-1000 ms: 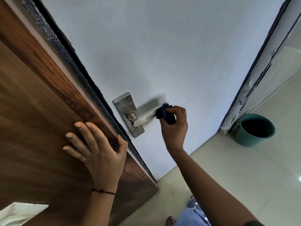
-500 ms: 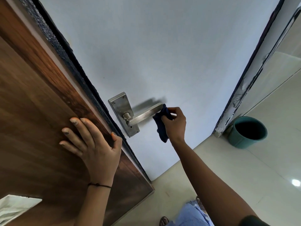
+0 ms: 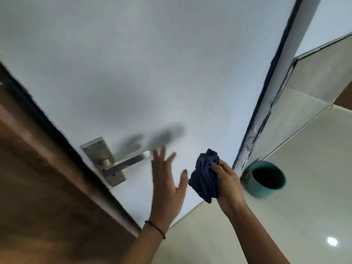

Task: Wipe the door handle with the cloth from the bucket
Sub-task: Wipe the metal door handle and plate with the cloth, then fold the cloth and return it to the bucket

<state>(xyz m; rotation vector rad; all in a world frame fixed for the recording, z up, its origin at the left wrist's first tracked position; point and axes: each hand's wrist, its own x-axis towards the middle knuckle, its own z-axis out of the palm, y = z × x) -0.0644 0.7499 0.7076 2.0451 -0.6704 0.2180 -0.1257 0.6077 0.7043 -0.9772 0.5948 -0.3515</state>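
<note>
Door handle (image 3: 125, 163): silver, long and flat, sticks out from a silver plate (image 3: 103, 161) on the white door (image 3: 171, 73). Nothing touching it. Points toward the right, a bit blurry.

Cloth (image 3: 205, 178): dark blue, all bunched up. Sits in the right hand (image 3: 227, 184), off to the right of the handle and apart from it. Hangs down a little below the fingers.

Right hand: closed around the blue cloth, thumb and fingers pinching the bunch from the side.

Left hand (image 3: 167, 182): wide open, fingers spread and pointing up. Holds nothing. Floats between the handle and the cloth, fingertips just beside the handle's end. Thumb tip just beside the cloth; touching or not, hard to tell. Thin black band (image 3: 155, 228) around the wrist. Blurry finger shadows on the door above.

Bucket (image 3: 265, 179): teal, round, dark inside. Stands on the pale floor (image 3: 285, 216) by the bottom corner of the door frame (image 3: 266, 96), just right of the right hand.

Brown wood panel (image 3: 38, 187) on the left side.
</note>
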